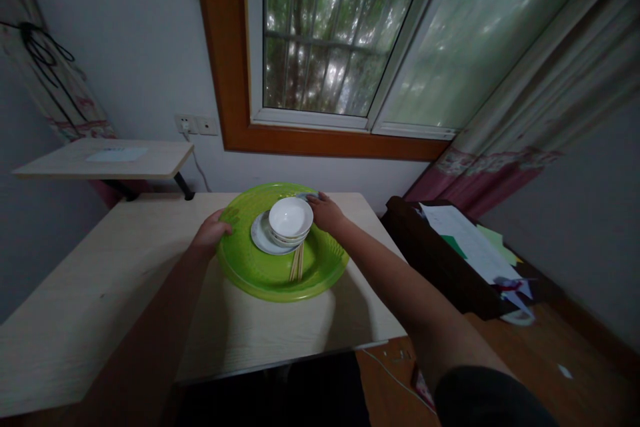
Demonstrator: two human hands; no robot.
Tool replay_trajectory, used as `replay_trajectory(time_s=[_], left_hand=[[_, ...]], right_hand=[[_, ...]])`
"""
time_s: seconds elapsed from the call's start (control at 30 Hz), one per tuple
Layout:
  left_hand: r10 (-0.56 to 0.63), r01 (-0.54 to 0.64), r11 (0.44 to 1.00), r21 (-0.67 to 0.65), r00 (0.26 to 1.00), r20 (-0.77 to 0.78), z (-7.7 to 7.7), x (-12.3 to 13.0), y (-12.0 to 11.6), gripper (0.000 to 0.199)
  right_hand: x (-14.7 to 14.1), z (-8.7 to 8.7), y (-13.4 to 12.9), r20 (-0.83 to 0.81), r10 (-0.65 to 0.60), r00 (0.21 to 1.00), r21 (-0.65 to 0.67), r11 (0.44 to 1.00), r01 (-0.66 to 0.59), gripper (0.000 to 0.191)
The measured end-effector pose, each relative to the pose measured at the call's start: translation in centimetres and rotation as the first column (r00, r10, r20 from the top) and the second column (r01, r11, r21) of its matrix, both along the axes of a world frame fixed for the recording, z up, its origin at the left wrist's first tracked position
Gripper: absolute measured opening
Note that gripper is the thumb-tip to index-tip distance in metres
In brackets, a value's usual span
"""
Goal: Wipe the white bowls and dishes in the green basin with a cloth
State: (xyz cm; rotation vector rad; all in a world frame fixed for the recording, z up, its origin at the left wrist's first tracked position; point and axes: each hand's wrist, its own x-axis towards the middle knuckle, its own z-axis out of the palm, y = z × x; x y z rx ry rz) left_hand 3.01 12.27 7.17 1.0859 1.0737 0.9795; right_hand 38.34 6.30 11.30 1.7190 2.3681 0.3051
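Observation:
A round green tray [273,287] with a raised rim is over the wooden desk. My left hand [213,232] grips its left rim, the thumb on top. Inside the tray, a stack of white bowls [291,217] sits on a white plate [260,235]. Several light wooden chopsticks [297,263] lie beside them, their upper ends by the bowls. My right hand [325,211] reaches over the tray's far right side, its fingers closed at a greyish piece [305,196] partly hidden behind the bowls. What that piece is, I cannot make out.
The pale desk [125,293] carries a small raised shelf [107,157] at the back left. A wall socket [196,125] has a plugged-in cable. A window [345,33] is behind the desk. To the right, papers [470,243] lie on a dark brown piece of furniture [430,260].

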Motion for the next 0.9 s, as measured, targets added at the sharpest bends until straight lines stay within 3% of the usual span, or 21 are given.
replay_trajectory(time_s=[0.23,0.5,0.73,0.9], left_hand=[[0.046,-0.046,0.999,-0.021,0.999,0.006,0.8,0.3,-0.5,0.057],[0.052,-0.052,0.998,-0.021,0.998,-0.03,0.7,0.2,-0.6,0.056],[0.037,-0.037,0.999,-0.013,0.998,-0.043,-0.2,0.0,0.2,0.062],[0.045,-0.045,0.999,-0.005,0.999,-0.01,-0.4,0.1,0.2,0.061]], right_hand=[[1.1,-0.7,2.7,-0.038,0.128,0.991,0.042,0.991,-0.126,0.059],[1.6,-1.9,4.5,-0.09,0.222,0.971,0.076,0.973,-0.216,0.059],[1.5,-1.4,3.0,-0.072,0.135,0.988,0.028,0.991,-0.133,0.07],[1.6,-0.5,-0.6,-0.045,0.033,0.998,-0.004,0.999,-0.033,0.057]])
